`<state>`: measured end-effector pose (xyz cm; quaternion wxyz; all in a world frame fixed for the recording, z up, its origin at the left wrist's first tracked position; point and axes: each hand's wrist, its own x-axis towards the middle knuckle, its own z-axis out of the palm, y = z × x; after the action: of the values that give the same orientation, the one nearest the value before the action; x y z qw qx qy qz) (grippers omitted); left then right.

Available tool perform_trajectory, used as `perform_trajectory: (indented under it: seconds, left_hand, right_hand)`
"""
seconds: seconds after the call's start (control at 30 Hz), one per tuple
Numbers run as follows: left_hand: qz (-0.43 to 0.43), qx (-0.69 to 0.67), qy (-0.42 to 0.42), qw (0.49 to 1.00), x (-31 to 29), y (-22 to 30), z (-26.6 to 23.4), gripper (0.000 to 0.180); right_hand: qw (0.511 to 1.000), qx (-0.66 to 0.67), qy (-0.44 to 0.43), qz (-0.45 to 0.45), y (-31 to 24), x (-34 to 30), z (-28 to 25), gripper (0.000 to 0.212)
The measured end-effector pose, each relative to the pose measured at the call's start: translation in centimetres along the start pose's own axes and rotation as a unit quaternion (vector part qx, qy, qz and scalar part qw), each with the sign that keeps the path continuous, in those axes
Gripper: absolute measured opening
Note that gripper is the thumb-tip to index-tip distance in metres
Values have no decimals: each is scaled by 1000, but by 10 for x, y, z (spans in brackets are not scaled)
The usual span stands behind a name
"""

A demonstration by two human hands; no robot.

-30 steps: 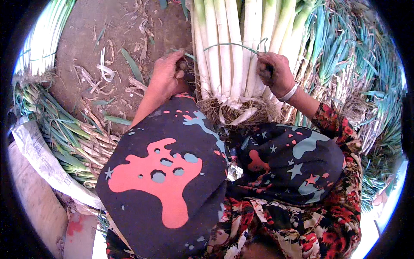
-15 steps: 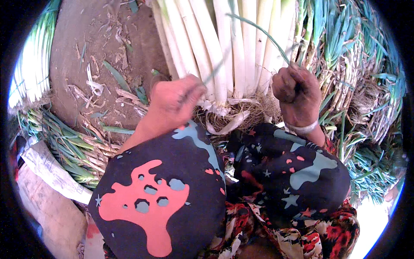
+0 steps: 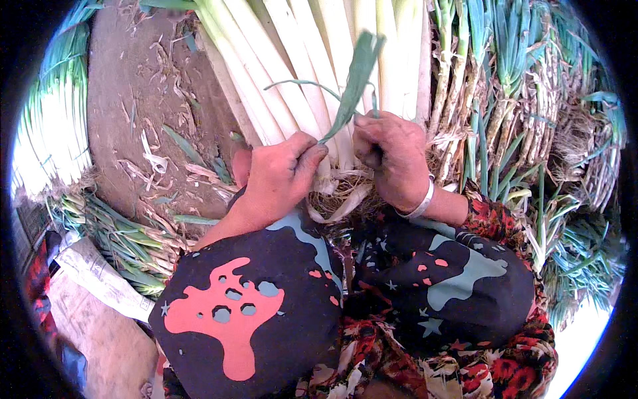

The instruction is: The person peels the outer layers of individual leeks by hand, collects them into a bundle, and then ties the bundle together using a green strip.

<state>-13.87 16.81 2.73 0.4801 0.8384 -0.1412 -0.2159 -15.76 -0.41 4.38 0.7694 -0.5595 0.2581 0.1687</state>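
A flat green leaf sticks up from my left hand, its narrow end pinched between thumb and fingers. Beside it, my right hand is closed, with a short bit of green leaf showing above its fingers. A thin green strand curves out to the left, crossing behind the broad leaf; which hand holds it I cannot tell. Beyond both hands lies a row of thick white long green onions, root ends toward me. Their tangled roots show below and between my hands. My knees in dark patterned cloth are below.
Unpeeled green onions with dirty stalks and roots are heaped on the right. A cleaned white bundle lies at far left, above more loose green onions. Dry peelings litter the brown ground. A printed sheet lies lower left.
My hands have come together from wide apart, the right moving left and a little down. The broad leaf now shows clearly between them. The view has shifted slightly.
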Motion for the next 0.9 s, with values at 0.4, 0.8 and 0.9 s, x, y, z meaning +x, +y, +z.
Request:
perform_trajectory:
  seconds: [0.4,0.8,0.9]
  left_hand:
    - [42,33,-26,998,-2,-10,-3,8]
    - [-27,-259,-101,960,37,-3,27,7]
    - [-24,-255,-143,956,37,-6,23,12]
  right_hand:
    - [983,-153,-70,-78,1,-11,5,24]
    - [836,-293,-118,-448,-20,3,24,13]
    - [766,-349,-91,-531,-16,3,31,12]
